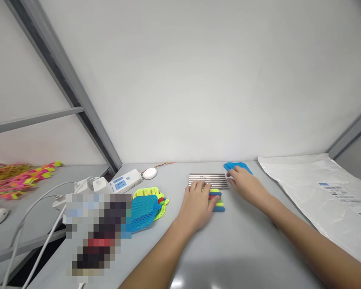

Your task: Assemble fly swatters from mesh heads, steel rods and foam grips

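Observation:
Metal rods lie side by side in a row on the grey table. In front of them are several coloured sticks in blue, yellow, green and red. My left hand rests on this group with its fingers laid out flat, covering the left part of the sticks. At the right ends of the rods is my right hand, its thumb and forefinger bent and apart, with nothing visible between them. Just behind it lie blue flat pieces, partly hidden by the hand.
Blue mesh fly swatter heads lie over yellow mesh ones on the left. Behind them are a power strip and a white oval device. A white plastic bag covers the right side. Pixelation hides an object at front left.

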Available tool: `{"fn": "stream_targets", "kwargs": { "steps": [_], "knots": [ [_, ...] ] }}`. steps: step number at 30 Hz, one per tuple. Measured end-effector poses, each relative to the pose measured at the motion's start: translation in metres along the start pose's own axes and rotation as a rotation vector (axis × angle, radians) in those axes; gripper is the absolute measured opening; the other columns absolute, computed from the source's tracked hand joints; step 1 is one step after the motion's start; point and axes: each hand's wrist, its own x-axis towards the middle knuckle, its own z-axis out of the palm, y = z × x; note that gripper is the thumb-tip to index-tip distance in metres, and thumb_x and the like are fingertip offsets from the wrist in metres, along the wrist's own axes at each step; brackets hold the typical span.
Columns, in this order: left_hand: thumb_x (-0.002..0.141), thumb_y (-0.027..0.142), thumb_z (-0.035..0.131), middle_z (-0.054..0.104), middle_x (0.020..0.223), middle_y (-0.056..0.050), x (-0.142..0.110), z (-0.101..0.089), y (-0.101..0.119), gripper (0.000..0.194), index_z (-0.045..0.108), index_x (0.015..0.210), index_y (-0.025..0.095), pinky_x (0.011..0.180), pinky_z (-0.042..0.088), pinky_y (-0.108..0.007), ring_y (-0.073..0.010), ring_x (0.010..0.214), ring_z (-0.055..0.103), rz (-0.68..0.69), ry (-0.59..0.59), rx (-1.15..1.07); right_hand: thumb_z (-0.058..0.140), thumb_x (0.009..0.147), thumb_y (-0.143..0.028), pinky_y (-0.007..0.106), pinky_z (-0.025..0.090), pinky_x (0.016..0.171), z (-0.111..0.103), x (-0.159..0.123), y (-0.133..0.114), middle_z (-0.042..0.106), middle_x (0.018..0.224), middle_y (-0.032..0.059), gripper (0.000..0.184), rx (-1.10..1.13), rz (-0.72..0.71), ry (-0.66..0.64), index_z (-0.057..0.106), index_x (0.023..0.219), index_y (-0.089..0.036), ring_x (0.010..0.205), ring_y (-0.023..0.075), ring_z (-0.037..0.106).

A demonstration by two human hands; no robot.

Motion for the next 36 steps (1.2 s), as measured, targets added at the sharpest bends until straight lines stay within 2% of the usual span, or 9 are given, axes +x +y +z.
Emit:
{"fn": "stream_targets", "kwargs": {
  "steps": [4, 7, 11, 22, 26, 30, 33, 36],
  "knots": [
    [0.096, 0.048, 0.032, 0.052, 0.127, -0.009, 0.000, 0.000, 0.001, 0.042, 0.051, 0.123, 0.023, 0.095, 0.037, -0.045, -0.0279, 0.117, 0.043, 0.014, -0.013, 0.003, 0.042, 0.093, -0.024, 0.027, 0.038, 0.066, 0.009, 0.049, 0.008, 0.060, 0.100, 0.0106, 0.025, 0.033, 0.018, -0.059, 0.067, 0.094, -0.019, 0.093, 0.0222, 0.057],
    [0.096, 0.044, 0.033, 0.052, 0.126, -0.008, 0.002, -0.001, 0.001, 0.038, 0.052, 0.121, 0.023, 0.096, 0.037, -0.044, -0.0270, 0.116, 0.044, 0.023, -0.015, -0.014, 0.051, 0.088, -0.023, 0.024, 0.037, 0.064, 0.019, 0.067, 0.021, 0.062, 0.099, 0.0076, 0.019, 0.072, 0.010, -0.133, 0.070, 0.089, -0.021, 0.086, 0.0182, 0.060],
    [0.096, 0.045, 0.032, 0.052, 0.127, -0.008, 0.005, -0.002, -0.001, 0.039, 0.051, 0.122, 0.023, 0.097, 0.036, -0.044, -0.0271, 0.117, 0.042, 0.019, -0.007, -0.037, 0.055, 0.084, -0.020, 0.023, 0.038, 0.068, 0.026, 0.072, 0.029, 0.064, 0.098, 0.0045, 0.016, 0.121, -0.027, -0.198, 0.070, 0.090, -0.023, 0.083, 0.0151, 0.060],
    [0.096, 0.041, 0.035, 0.055, 0.123, -0.009, 0.011, -0.005, -0.013, 0.035, 0.053, 0.120, 0.023, 0.094, 0.038, -0.044, -0.0260, 0.115, 0.045, -0.030, 0.050, -0.017, 0.049, 0.085, -0.014, 0.025, 0.037, 0.068, 0.029, 0.072, 0.032, 0.063, 0.096, 0.0070, 0.013, 0.216, -0.055, -0.202, 0.061, 0.081, -0.018, 0.080, 0.0160, 0.058],
    [0.096, 0.040, 0.036, 0.055, 0.124, -0.010, 0.014, -0.009, -0.020, 0.036, 0.051, 0.123, 0.022, 0.095, 0.039, -0.044, -0.0261, 0.115, 0.045, -0.084, 0.136, 0.006, 0.043, 0.087, -0.013, 0.024, 0.038, 0.069, 0.019, 0.068, 0.030, 0.062, 0.097, 0.0076, 0.015, 0.289, -0.042, -0.131, 0.058, 0.085, -0.018, 0.079, 0.0153, 0.057],
    [0.095, 0.039, 0.038, 0.048, 0.133, -0.013, 0.017, -0.013, -0.029, 0.043, 0.043, 0.133, 0.019, 0.099, 0.036, -0.046, -0.0281, 0.120, 0.041, -0.156, 0.268, 0.033, 0.035, 0.093, -0.023, 0.025, 0.038, 0.068, -0.004, 0.057, 0.028, 0.063, 0.092, 0.0082, 0.022, 0.364, 0.036, -0.015, 0.055, 0.087, -0.017, 0.078, 0.0168, 0.057],
    [0.095, 0.039, 0.039, 0.041, 0.141, -0.013, 0.018, -0.016, -0.032, 0.050, 0.035, 0.140, 0.018, 0.104, 0.032, -0.047, -0.0299, 0.126, 0.036, -0.148, 0.327, 0.047, 0.030, 0.095, -0.029, 0.026, 0.038, 0.064, -0.022, 0.042, 0.028, 0.063, 0.086, 0.0074, 0.027, 0.406, 0.115, 0.076, 0.053, 0.089, -0.018, 0.076, 0.0175, 0.056],
    [0.095, 0.038, 0.039, 0.040, 0.143, -0.014, 0.018, -0.017, -0.028, 0.053, 0.030, 0.143, 0.019, 0.107, 0.026, -0.051, -0.0303, 0.128, 0.036, -0.127, 0.338, 0.072, 0.031, 0.095, -0.034, 0.026, 0.037, 0.059, -0.036, 0.022, 0.028, 0.060, 0.079, 0.0039, 0.027, 0.502, 0.119, 0.144, 0.053, 0.089, -0.020, 0.069, 0.0164, 0.053]
  ]
}}
